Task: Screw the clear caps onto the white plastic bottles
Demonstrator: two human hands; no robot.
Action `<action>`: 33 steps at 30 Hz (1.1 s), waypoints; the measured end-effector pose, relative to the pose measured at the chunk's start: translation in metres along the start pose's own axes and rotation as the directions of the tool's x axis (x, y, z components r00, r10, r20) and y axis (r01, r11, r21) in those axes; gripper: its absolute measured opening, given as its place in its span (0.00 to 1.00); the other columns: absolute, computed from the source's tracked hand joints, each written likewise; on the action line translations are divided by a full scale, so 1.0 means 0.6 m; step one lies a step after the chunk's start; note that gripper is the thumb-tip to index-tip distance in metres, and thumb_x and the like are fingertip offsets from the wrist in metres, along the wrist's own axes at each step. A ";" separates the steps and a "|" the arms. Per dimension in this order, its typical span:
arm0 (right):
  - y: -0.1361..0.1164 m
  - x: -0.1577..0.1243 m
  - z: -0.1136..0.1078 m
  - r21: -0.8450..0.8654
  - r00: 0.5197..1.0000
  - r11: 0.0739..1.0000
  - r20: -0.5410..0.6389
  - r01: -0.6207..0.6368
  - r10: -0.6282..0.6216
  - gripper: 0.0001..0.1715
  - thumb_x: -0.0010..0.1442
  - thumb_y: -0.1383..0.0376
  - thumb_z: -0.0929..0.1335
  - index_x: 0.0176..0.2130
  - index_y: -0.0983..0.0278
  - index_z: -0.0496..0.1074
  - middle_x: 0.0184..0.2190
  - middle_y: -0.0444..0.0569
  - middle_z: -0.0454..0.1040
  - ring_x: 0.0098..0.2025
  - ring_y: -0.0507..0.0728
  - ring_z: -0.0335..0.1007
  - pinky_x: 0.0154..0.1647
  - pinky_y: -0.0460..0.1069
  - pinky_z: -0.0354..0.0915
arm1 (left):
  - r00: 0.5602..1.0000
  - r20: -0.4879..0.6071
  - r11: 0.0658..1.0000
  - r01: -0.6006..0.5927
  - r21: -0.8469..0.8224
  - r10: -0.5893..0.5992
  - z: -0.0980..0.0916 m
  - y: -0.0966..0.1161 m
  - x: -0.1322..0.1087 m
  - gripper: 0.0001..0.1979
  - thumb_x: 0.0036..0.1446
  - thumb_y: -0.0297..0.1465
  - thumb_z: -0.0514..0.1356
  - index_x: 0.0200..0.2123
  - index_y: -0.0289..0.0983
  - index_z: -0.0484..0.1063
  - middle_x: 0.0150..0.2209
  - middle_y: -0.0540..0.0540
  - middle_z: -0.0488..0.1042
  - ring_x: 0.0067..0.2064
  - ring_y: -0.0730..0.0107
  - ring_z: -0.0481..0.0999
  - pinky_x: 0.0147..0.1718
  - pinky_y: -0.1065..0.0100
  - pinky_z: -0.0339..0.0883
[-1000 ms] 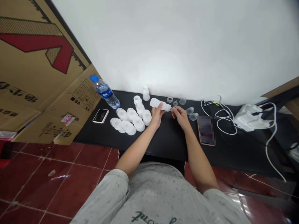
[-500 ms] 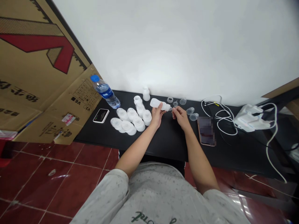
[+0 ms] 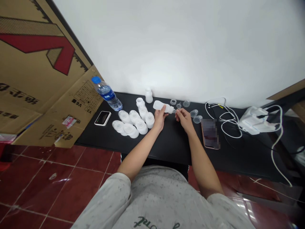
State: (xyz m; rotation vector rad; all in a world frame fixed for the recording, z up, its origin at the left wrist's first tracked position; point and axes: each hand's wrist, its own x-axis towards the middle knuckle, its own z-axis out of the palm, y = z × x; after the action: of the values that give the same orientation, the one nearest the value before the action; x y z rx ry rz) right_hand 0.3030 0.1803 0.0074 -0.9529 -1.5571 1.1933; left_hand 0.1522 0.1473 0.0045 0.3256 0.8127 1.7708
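Observation:
My left hand (image 3: 159, 118) grips a white plastic bottle (image 3: 160, 106) that lies on its side, its narrow neck pointing right. My right hand (image 3: 184, 120) is beside the neck, with thumb and fingertips pinched close to it. Anything small between those fingertips is too small to tell. Several small clear plastic cups and rings (image 3: 186, 103) lie just beyond the hands. To the left of my left hand stands a cluster of several white bottle-shaped pieces (image 3: 134, 120).
All this is on a black table (image 3: 171, 146). A blue-capped water bottle (image 3: 107, 94), a power bank (image 3: 102, 118), a phone (image 3: 210, 134), white cables (image 3: 230, 119) and a white device (image 3: 256, 122) share it. Cardboard (image 3: 47, 86) leans at the left, above a red tiled floor (image 3: 71, 187).

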 end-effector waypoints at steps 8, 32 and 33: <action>0.000 -0.002 0.000 -0.123 0.999 0.991 -0.013 0.047 -0.049 0.36 0.72 0.37 0.65 0.25 0.59 0.67 0.20 0.42 0.68 0.23 0.53 0.65 0.28 0.49 0.64 | 1.000 0.026 1.000 0.000 0.028 -0.001 0.001 0.000 -0.002 0.22 0.54 0.45 0.78 0.44 0.40 0.78 0.44 0.45 0.83 0.47 0.63 0.82 0.41 0.67 0.71; 0.012 -0.001 0.000 -0.030 0.999 0.999 -0.007 0.043 -0.043 0.30 0.60 0.42 0.78 0.50 0.60 0.80 0.47 0.52 0.84 0.47 0.63 0.81 0.52 0.58 0.76 | 0.991 0.123 0.996 -0.060 0.072 0.051 -0.003 -0.006 0.004 0.25 0.47 0.44 0.81 0.41 0.36 0.80 0.41 0.44 0.84 0.48 0.60 0.84 0.50 0.62 0.72; 0.011 -0.001 0.000 -0.005 0.999 0.999 -0.005 0.036 -0.036 0.30 0.59 0.42 0.78 0.49 0.60 0.80 0.47 0.52 0.84 0.47 0.63 0.81 0.51 0.57 0.76 | 0.990 0.130 0.995 -0.067 0.070 0.058 -0.002 -0.006 0.003 0.25 0.47 0.44 0.81 0.41 0.36 0.79 0.41 0.44 0.84 0.49 0.59 0.84 0.52 0.61 0.73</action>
State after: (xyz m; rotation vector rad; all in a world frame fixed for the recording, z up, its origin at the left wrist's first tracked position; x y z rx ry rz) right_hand 0.3032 0.1814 0.0009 -0.9262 -1.5673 1.1615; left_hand 0.1535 0.1491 0.0008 0.5132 0.7848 1.7614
